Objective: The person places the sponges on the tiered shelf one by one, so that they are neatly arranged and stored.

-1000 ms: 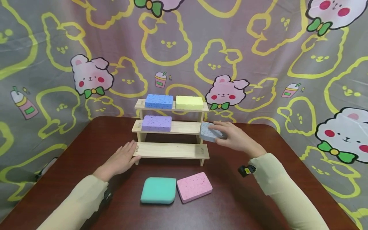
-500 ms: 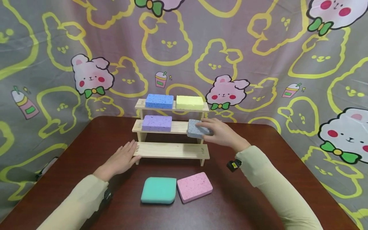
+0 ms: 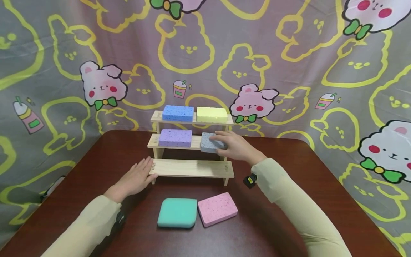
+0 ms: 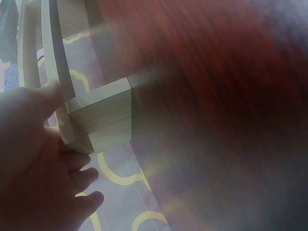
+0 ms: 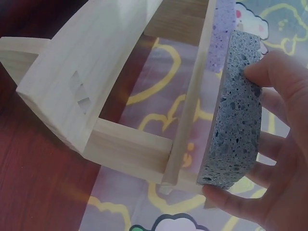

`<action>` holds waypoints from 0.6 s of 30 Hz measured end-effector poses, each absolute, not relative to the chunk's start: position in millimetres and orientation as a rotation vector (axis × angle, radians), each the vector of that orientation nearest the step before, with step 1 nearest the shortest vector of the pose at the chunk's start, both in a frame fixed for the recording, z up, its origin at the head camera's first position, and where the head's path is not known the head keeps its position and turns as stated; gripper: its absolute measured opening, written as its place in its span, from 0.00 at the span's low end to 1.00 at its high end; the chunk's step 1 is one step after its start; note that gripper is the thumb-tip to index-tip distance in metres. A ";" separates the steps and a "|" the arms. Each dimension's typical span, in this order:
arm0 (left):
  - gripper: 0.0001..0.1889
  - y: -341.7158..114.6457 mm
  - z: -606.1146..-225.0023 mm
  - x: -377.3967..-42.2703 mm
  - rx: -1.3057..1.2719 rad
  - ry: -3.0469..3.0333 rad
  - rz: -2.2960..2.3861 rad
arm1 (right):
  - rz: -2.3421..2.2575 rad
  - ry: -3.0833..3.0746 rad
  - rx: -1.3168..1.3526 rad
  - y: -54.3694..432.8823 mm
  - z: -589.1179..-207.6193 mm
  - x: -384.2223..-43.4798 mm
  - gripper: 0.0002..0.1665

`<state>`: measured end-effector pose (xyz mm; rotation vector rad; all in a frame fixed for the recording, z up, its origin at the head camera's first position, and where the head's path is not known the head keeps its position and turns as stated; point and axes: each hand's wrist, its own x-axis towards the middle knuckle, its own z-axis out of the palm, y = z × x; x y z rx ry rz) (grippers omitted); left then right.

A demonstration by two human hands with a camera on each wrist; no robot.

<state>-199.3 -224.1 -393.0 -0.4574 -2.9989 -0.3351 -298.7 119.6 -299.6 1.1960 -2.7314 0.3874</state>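
Note:
My right hand point(image 3: 236, 145) grips a grey speckled sponge point(image 3: 208, 142) by its right part, thumb on one side and fingers on the other. The sponge overlaps the right part of the middle shelf point(image 3: 196, 142) of a three-step wooden rack; in the right wrist view, the sponge point(image 5: 233, 115) stands beside that shelf's edge. To its left a purple sponge point(image 3: 175, 137) lies on the same shelf. My left hand point(image 3: 133, 180) rests against the left end of the lowest shelf point(image 3: 192, 168), fingers extended, thumb at the front edge.
On the top shelf point(image 3: 155, 115) lie a blue sponge point(image 3: 177, 113) and a yellow sponge point(image 3: 211, 115). A teal sponge point(image 3: 177, 213) and a pink sponge point(image 3: 218, 209) lie on the dark table point(image 3: 135, 232) before the rack. A patterned curtain point(image 3: 199, 43) hangs behind.
My right hand has carried the grey sponge leftward, from beyond the middle shelf's right end to over its right part. The left hand keeps its place on the rack.

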 end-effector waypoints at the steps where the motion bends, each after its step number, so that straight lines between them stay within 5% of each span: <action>1: 0.33 -223.9 -393.0 -199.5 -0.455 -3.000 -0.335 | 0.381 -2.734 1.194 118.6 -300.1 -300.0 0.28; 18: 0.33 -223.1 -394.1 -200.7 -0.454 -2.995 -0.324 | 0.376 -2.765 1.187 94.2 -305.2 -322.6 0.27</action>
